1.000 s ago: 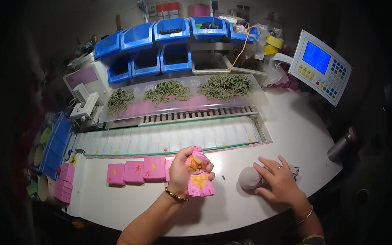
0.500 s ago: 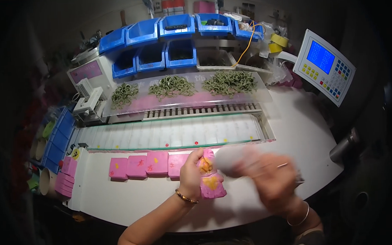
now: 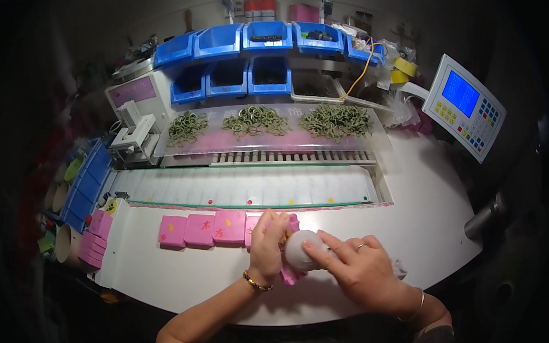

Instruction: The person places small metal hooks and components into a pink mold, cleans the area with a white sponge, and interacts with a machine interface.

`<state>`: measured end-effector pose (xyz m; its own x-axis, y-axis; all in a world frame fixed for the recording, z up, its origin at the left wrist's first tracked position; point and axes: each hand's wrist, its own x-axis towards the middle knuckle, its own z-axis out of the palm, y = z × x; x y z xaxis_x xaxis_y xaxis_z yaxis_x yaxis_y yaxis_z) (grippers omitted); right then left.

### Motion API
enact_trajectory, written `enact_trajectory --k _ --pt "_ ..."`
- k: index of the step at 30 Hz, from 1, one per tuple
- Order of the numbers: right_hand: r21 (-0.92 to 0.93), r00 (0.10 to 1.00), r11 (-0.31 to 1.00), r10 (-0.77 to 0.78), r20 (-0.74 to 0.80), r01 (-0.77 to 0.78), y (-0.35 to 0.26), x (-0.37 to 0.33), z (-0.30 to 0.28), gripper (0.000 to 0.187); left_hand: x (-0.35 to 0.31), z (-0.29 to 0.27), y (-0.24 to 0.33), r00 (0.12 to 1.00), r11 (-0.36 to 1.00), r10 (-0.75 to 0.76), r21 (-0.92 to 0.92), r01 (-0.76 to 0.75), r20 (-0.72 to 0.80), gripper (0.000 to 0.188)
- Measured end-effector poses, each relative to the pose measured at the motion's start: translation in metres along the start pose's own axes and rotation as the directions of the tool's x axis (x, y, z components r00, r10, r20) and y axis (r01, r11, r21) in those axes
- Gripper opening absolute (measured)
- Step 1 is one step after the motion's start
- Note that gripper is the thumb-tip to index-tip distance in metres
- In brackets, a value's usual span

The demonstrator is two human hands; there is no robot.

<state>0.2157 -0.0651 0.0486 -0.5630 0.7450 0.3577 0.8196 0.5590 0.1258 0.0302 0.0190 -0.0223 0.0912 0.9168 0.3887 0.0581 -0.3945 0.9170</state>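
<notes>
My left hand point(image 3: 268, 244) is closed round the side of an opened pink rubber mould point(image 3: 290, 274), which has yellow marks on it. In my right hand point(image 3: 364, 271) is a rounded whitish pouch point(image 3: 302, 250), its bulging end pressed against or just over the mould and hiding much of its inner face. The pouch's gathered tail point(image 3: 399, 268) pokes out past the right hand. Left of my hands, several pink mould blocks point(image 3: 199, 230) with red and yellow marks stand in a row, the nearest partly behind my left hand.
A conveyor point(image 3: 257, 184) with a pale belt runs behind the moulds. Past it, green ring-shaped pieces point(image 3: 336, 121) lie in heaps on a clear sheet. Blue bins point(image 3: 267, 39) stand at the back; a control panel point(image 3: 464, 107) is at right, stacked pink blocks point(image 3: 94, 247) at left.
My right hand, blurred before, has brought the pouch down and left onto the mould, covering its yellow-marked face. The belt's coloured dots have shifted left relative to the conveyor. The whole view has shifted slightly.
</notes>
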Motion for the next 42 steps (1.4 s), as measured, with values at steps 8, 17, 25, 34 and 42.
enact_trajectory --k 8,17,25,34,42 --pt "-0.191 0.923 0.925 0.357 0.142 -0.328 0.055 -0.051 0.027 0.062 0.025 -0.029 0.000 0.839 0.497 -0.526 -0.750 0.436 0.139 0.057" --pt "0.389 0.978 0.905 0.205 -0.042 -0.173 0.041 0.007 0.023 0.053 0.004 -0.008 0.015 0.849 0.555 -0.465 -0.664 0.501 0.252 0.042" --pt "0.850 0.948 0.513 0.314 -0.058 -0.119 0.009 0.040 0.046 0.027 -0.015 -0.026 0.018 0.968 0.988 0.153 -0.045 -0.147 0.201 0.027" --pt "0.982 0.994 0.186 0.111 0.006 -0.026 0.007 0.042 0.040 0.025 -0.006 -0.065 0.027 0.701 0.791 -0.010 -0.424 0.442 0.713 0.041" --pt "0.931 0.956 0.324 0.284 0.075 -0.169 0.008 0.072 0.056 0.062 0.028 -0.107 0.010 0.812 0.887 -0.286 -0.179 0.425 0.509 0.047"
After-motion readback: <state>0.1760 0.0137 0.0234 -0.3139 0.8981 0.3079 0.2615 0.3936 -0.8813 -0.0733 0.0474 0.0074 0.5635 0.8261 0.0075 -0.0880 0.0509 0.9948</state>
